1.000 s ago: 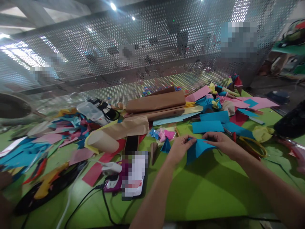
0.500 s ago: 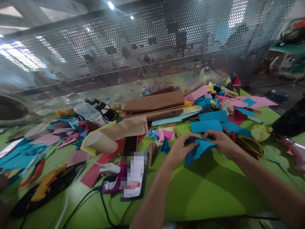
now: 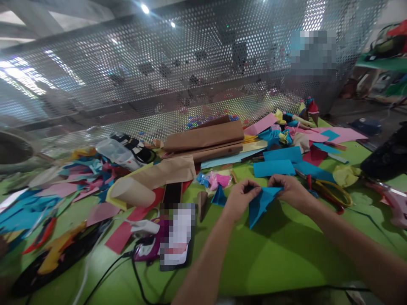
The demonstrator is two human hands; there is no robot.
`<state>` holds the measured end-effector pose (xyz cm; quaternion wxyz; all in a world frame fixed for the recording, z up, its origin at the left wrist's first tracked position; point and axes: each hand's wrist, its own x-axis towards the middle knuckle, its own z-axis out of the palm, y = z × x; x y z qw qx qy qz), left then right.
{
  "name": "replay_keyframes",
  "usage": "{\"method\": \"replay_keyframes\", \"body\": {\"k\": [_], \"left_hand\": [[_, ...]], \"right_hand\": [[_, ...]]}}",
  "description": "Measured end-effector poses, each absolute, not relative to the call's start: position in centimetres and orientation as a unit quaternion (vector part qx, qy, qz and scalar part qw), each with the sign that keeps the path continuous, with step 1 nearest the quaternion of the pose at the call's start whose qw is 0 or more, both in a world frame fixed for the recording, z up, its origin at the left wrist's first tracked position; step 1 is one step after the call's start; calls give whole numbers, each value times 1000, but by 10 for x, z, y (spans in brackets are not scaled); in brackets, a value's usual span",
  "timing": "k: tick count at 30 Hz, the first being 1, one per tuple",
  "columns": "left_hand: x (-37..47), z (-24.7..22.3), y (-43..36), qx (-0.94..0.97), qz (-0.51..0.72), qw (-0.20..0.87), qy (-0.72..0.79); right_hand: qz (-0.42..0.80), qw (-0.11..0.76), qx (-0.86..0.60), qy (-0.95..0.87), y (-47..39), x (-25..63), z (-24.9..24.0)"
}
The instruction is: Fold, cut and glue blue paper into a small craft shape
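Observation:
A piece of blue paper (image 3: 262, 204), folded to a pointed shape, hangs between my two hands above the green table. My left hand (image 3: 242, 197) pinches its left corner between thumb and fingers. At the upper right corner, my right hand (image 3: 290, 189) grips the same paper, its fingertips partly hidden behind it. Left of my left hand lie a small folded blue paper piece (image 3: 219, 196) and a brown paper cone (image 3: 202, 205). Flat blue paper sheets (image 3: 274, 168) lie just beyond my hands. Yellow-handled scissors (image 3: 333, 191) rest to the right of my right hand.
A phone (image 3: 180, 237) and a purple power strip (image 3: 148, 250) with cables lie at left front. Farther left are an orange glue gun (image 3: 60, 250) and paper scraps (image 3: 85, 171). Brown paper rolls (image 3: 203, 135) lie before a perforated metal screen (image 3: 190, 63). A black object (image 3: 386, 154) stands at right.
The blue paper has turned in my hands; it now shows a sharper triangular shape with its point downward. Both hands still hold it in about the same place. The view has shifted slightly.

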<state>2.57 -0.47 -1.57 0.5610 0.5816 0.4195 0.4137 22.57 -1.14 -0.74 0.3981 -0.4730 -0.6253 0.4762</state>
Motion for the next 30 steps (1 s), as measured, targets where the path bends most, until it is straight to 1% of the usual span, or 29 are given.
{"method": "replay_keyframes", "body": {"k": [8, 16, 27, 30], "left_hand": [[31, -19, -6, 562, 447, 545, 434], [32, -16, -7, 555, 471, 516, 452], [33, -21, -6, 542, 496, 521, 435], [32, -20, -6, 547, 500, 517, 428]], "right_hand": [[463, 399, -472, -635, -11, 227, -9], [535, 410, -453, -584, -7, 231, -12], [494, 408, -477, -602, -5, 232, -15], [502, 402, -474, -602, -6, 233, -13]]}}
